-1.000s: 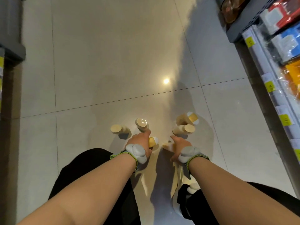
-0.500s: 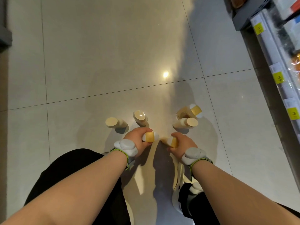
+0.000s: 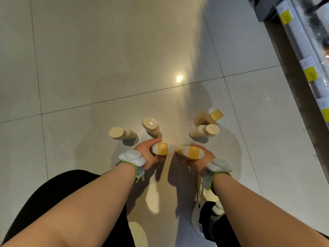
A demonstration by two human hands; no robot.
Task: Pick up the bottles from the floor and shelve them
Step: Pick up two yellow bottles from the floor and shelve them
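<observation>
My left hand (image 3: 148,155) grips a cream bottle with a yellow band (image 3: 162,148), its cap end turned up toward me. My right hand (image 3: 202,158) grips a like bottle (image 3: 190,152) beside it. The two held bottles nearly touch at their tips, just above the tiled floor (image 3: 106,59). Several more cream bottles stay on the floor beyond my hands: two at the left (image 3: 122,133) (image 3: 151,126), upright as far as I can tell, and two at the right (image 3: 204,131) (image 3: 209,116), which lean or lie.
A store shelf (image 3: 302,41) with yellow price tags runs along the right edge. My black-clad knees fill the bottom corners, and a white shoe (image 3: 196,216) stands under my right arm. Grey wrist devices sit on both wrists.
Both hands closed on a bottle each and lifted them off the floor, turning the cap ends up toward me. The view tilted further down and the shelf slid right.
</observation>
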